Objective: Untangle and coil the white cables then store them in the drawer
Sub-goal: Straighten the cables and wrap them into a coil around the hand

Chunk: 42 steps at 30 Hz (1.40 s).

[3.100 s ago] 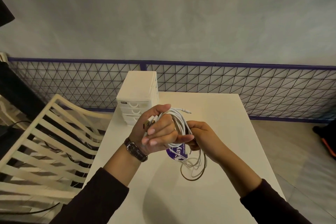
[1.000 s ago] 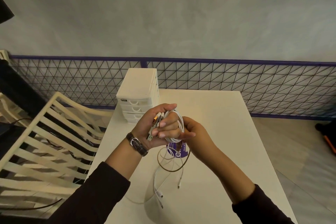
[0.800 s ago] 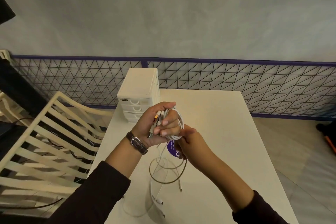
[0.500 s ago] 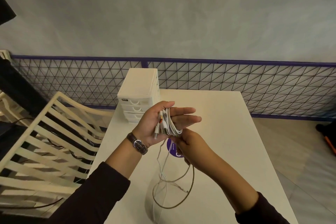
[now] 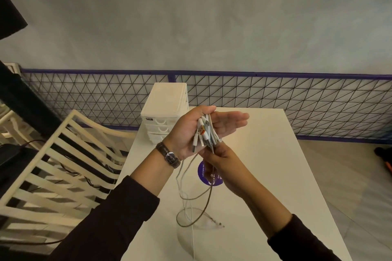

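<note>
A bundle of white cables [image 5: 206, 131] lies across the palm of my left hand [image 5: 197, 131], which is held up over the table with fingers stretched flat and the thumb over the plugs. My right hand [image 5: 220, 163] is just below it, pinching the strands where they leave the bundle. Loose cable ends [image 5: 191, 210] hang down in loops and rest on the white table [image 5: 275, 176]. The small white drawer unit [image 5: 165, 112] stands at the table's far left corner, behind my left hand, its three drawers closed.
A round purple sticker [image 5: 206, 174] lies on the table under my right hand. A cream slatted chair [image 5: 55, 165] stands left of the table. A purple wire-mesh fence [image 5: 275, 101] runs behind it, below a grey wall.
My left hand has opened from a fist to flat fingers. My right hand slid down below the bundle, and more cable has dropped in loose loops onto the table.
</note>
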### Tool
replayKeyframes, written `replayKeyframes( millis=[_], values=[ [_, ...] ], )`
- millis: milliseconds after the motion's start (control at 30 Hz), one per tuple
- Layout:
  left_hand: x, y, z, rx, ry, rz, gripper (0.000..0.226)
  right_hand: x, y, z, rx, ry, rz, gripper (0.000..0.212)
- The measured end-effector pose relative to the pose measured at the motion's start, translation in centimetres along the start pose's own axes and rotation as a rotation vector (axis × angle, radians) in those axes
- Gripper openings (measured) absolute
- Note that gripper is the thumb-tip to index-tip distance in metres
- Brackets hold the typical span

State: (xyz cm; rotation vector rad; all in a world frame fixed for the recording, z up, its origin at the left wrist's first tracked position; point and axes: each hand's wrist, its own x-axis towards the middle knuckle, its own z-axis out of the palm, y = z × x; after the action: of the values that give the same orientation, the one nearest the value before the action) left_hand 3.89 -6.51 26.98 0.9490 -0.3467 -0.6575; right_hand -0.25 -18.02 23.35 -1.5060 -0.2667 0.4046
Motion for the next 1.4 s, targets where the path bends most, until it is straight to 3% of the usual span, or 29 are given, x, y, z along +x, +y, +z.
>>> replayKeyframes(
  millis=[233,700,967,1167,1333,1400],
  values=[
    [-0.3,-0.7,-1.2,0.085,0.081,-0.006,0.054,0.2,0.3,-0.6,-0.147,-0.052,0.138,0.022],
    [-1.2,0.4,-0.2,0.957,0.165,-0.169,0.040,0.4,0.2,-3.5,-0.572,-0.125,0.141,0.032],
    [-0.7,-0.2,1.4,1.619,0.046,-0.562,0.050,0.9,0.4,-5.5,-0.689,-0.104,0.160,0.026],
    [-0.5,-0.4,2.1,1.967,-0.112,-0.653,0.056,0.9,0.6,-6.3,-0.737,-0.102,0.182,0.021],
    [-0.1,-1.3,1.7,1.982,-0.049,-0.763,0.059,0.5,-0.8,-6.0,-0.859,-0.102,0.162,0.031],
    [0.0,-2.0,1.1,1.912,0.002,-0.730,0.051,0.4,-1.2,-5.8,-0.923,-0.098,0.136,0.035]
  ],
)
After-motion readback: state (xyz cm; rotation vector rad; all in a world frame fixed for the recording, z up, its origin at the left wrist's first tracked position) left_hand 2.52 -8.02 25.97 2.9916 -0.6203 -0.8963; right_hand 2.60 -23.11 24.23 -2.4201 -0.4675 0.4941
